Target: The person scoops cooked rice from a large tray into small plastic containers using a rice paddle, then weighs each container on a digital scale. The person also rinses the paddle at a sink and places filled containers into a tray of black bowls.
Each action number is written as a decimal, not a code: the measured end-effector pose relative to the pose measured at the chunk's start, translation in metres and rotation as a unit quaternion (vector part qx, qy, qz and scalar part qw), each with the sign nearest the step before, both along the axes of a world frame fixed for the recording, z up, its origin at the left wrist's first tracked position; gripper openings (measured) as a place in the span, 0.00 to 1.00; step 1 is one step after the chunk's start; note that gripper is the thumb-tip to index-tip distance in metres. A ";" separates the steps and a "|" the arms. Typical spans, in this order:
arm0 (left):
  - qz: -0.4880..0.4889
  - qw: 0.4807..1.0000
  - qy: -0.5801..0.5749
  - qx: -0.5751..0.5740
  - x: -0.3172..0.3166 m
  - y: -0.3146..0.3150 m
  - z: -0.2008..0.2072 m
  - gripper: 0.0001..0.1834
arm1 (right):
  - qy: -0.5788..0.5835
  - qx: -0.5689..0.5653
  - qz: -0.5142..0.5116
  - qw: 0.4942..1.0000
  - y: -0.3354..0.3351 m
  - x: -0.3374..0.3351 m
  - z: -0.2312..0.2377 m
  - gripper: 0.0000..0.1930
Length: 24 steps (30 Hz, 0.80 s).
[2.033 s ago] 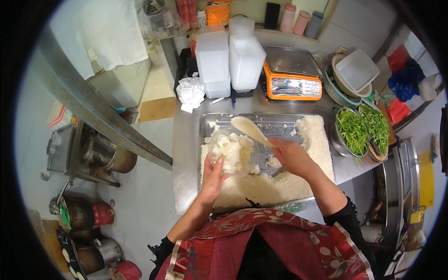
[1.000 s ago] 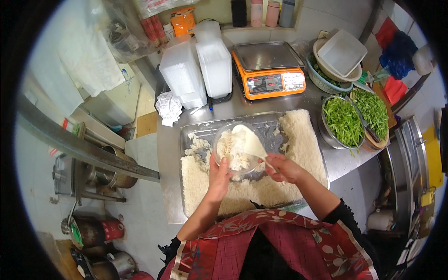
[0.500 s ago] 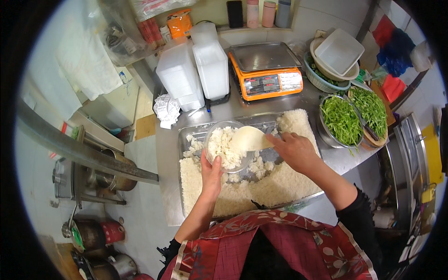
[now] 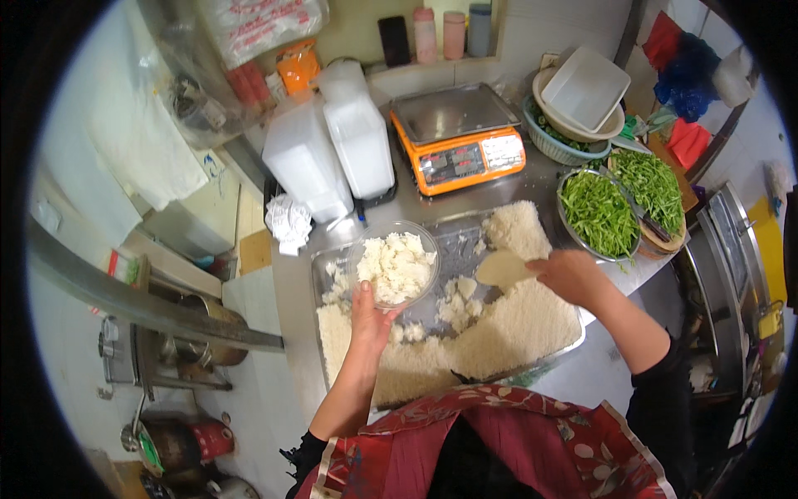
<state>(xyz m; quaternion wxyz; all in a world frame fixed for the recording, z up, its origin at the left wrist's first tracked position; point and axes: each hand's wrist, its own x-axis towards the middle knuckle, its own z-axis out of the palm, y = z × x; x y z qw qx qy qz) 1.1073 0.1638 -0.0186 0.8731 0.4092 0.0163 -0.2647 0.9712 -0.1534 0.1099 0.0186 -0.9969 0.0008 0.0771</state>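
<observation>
My left hand (image 4: 371, 320) grips a clear round plastic bowl (image 4: 431, 270) from its near side, thumb over the rim. White cooked rice (image 4: 396, 264) is heaped in the bowl, which is held above the left part of a metal tray (image 4: 462, 242). My right hand (image 4: 573, 277) is closed on the handle of a pale rice paddle (image 4: 501, 270). The paddle's flat blade rests low over the tray, beside the rice bed (image 4: 509, 333) at its right. A thick layer of rice covers the tray's near and right sides, with loose clumps (image 4: 459, 306) in the middle.
Behind the tray stands an orange kitchen scale (image 4: 470, 169), left of it stacked white plastic containers (image 4: 357, 141). A metal bowl of cut greens (image 4: 600, 214) and a board with more greens (image 4: 648, 187) and a knife (image 4: 651, 221) lie right. A metal post (image 4: 166, 303) crosses the left.
The paddle has left the bowl and moved right and down to the tray's rice with my right hand. The bowl stays in my left hand, its rice now fully in sight.
</observation>
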 end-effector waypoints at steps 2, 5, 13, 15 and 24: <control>-0.020 1.000 0.017 -0.011 0.026 -0.021 0.007 0.31 | 0.003 0.046 -0.030 0.998 -0.011 -0.014 -0.017 0.13; -0.039 0.999 0.016 -0.033 0.074 -0.076 0.034 0.32 | -0.007 0.131 -0.032 0.991 -0.021 -0.035 -0.041 0.12; -0.041 0.999 0.009 0.011 0.214 -0.234 0.045 0.34 | -0.067 0.239 -0.073 0.966 -0.027 -0.074 -0.068 0.14; -0.022 0.999 0.022 0.039 0.232 -0.270 0.042 0.33 | -0.049 0.264 -0.089 0.959 -0.028 -0.084 -0.069 0.15; -0.064 0.996 0.032 0.048 0.271 -0.287 0.031 0.40 | -0.047 0.321 -0.138 0.936 -0.029 -0.097 -0.070 0.15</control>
